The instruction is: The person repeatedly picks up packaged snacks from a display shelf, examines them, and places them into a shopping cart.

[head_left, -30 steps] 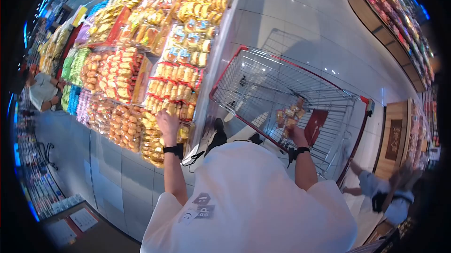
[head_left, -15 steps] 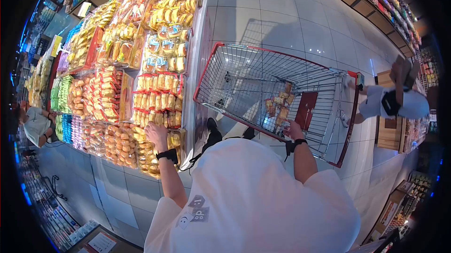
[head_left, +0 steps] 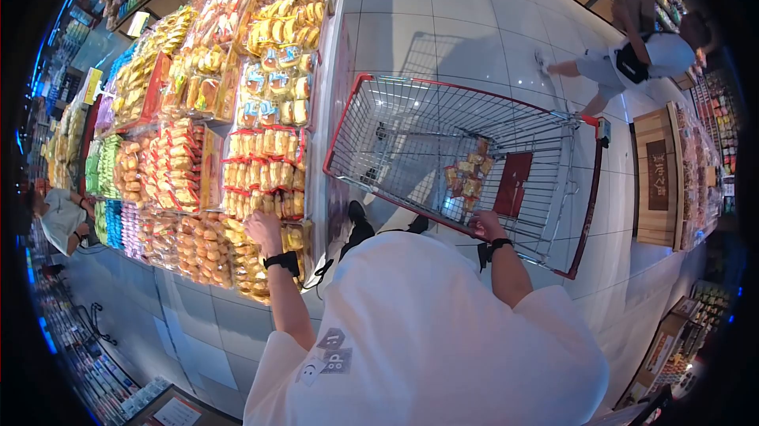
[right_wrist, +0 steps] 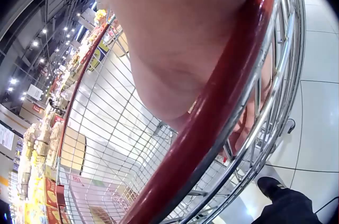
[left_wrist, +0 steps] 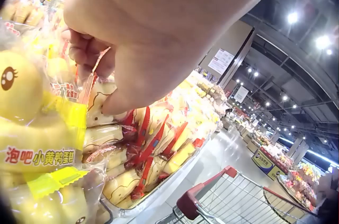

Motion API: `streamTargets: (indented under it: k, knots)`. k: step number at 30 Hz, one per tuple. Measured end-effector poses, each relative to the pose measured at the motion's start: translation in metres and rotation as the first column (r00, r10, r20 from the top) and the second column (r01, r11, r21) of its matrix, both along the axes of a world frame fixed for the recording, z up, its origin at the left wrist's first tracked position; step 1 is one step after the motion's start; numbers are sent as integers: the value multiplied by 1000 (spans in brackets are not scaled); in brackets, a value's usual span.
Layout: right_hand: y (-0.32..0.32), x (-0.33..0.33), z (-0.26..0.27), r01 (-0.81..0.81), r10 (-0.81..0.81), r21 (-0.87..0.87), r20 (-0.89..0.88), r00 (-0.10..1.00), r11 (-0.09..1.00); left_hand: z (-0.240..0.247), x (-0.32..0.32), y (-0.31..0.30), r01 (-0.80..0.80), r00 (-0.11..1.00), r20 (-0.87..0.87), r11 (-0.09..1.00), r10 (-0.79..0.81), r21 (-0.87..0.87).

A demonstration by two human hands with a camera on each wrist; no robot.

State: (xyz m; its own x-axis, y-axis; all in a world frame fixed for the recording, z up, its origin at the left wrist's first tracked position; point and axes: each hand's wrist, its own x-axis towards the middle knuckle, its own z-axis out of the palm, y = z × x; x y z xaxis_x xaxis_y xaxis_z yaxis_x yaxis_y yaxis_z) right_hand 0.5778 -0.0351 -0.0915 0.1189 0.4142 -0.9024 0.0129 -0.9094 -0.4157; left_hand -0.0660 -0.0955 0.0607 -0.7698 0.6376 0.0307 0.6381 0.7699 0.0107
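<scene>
A supermarket is indicated by a red-rimmed metal-wire shopping cart [head_left: 515,185], golden plastic-wrapped pastries [head_left: 265,173] heaped on a long white-edged display [head_left: 322,149], and a brown wooden goods stand [head_left: 655,216].

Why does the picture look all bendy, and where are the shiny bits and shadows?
Head view: edges curve, corners go black, and a gridded shadow darkens the shiny grey tiled floor; left wrist view: round white ceiling lamps glare, and plastic-wrapped yellow cakes look partly washed out; right wrist view: the shopping cart's glossy red rim looks bowed.

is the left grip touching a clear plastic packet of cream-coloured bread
Touching: the left wrist view shows the left grip pinching a clear plastic packet of cream-coloured bread, thumb against it.
</scene>
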Motion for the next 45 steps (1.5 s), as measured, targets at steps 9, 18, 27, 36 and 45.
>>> streamTargets:
  k: [9,18,27,36,45]
  knots:
    - [0,6,-9,-14,15,25,-19,1000,1000,26,-1,-5,-89,993,95,957,65,276]
    - [3,18,-31,157,-143,14,-346,927,988,41,-28,-32,-261,877,475,754,-76,603]
    - [72,-74,74,-356,329,305,138,934,883,108,43,5,-39,567,698,831,-438,554]
    - [108,-199,250,-535,803,692,-109,586,485,152,155,72,292,130,730,729,-671,619]
    - [93,-235,351,-761,852,533,131,506,370,174,177,100,245,-10,733,709,-680,661]
